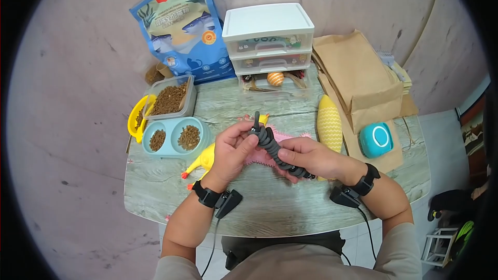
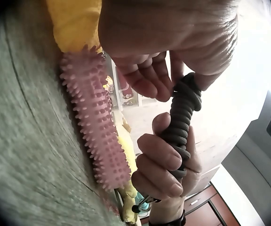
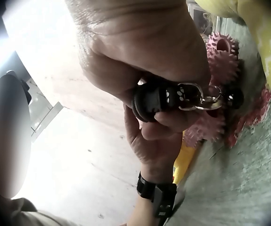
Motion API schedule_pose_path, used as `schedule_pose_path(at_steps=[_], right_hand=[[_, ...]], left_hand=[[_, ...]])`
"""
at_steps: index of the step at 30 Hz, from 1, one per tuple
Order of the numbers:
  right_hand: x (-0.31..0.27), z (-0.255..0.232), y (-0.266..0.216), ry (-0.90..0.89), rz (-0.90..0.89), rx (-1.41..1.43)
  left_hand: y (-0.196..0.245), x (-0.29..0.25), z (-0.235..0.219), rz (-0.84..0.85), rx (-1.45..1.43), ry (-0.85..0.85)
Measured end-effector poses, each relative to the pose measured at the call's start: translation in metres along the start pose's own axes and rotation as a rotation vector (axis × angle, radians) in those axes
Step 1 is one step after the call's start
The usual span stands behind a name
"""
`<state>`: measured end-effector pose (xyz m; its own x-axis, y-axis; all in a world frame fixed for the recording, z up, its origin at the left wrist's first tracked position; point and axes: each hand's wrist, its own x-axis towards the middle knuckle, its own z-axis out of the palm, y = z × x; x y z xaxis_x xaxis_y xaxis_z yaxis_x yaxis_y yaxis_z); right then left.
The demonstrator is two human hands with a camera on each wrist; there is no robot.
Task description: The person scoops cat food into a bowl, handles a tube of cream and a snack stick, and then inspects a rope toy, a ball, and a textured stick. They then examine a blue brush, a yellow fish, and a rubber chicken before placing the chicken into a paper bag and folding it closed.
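Note:
A dark grey cord wound in a tight coil (image 1: 273,148) is held slanting above the table in the head view. The left hand (image 1: 232,148) pinches its upper end, where a short loop sticks up. The right hand (image 1: 311,156) grips its lower part, fingers curled round it. In the left wrist view the coil (image 2: 180,117) runs between both hands. Metal rings (image 3: 201,97) and a small black ball (image 3: 235,98) hang at the coil's end in the right wrist view. Beneath lies a pink spiky toy (image 2: 95,117), beside a yellow toy (image 1: 207,158).
At the left are a twin bowl (image 1: 174,152) with kibble, a kibble box (image 1: 189,105) and a blue bag (image 1: 181,26). A drawer unit (image 1: 268,23) stands at the back. Rightward are a yellow zigzag toy (image 1: 329,122), paper bags (image 1: 358,72) and a teal device (image 1: 376,140).

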<state>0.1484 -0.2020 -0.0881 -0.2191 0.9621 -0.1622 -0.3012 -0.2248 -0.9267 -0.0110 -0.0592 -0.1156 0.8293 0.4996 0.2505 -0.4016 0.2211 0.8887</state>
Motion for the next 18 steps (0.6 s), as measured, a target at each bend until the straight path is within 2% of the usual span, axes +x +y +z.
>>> schedule_pose_path(at_steps=[5, 8, 16, 18], right_hand=[[-0.001, 0.008, -0.01, 0.106, 0.083, -0.149], [-0.001, 0.009, -0.01, 0.109, 0.088, -0.113], [-0.003, 0.013, -0.017, 0.136, 0.117, -0.142], [-0.004, 0.013, -0.018, 0.16, 0.14, -0.155]], left_hand=[[0.006, 0.0, 0.005, -0.005, 0.079, -0.022], [0.003, 0.0, 0.001, -0.058, 0.062, 0.024], [0.005, -0.001, 0.004, -0.179, -0.032, -0.028], [0.0, 0.001, 0.0, -0.155, -0.013, 0.003]])
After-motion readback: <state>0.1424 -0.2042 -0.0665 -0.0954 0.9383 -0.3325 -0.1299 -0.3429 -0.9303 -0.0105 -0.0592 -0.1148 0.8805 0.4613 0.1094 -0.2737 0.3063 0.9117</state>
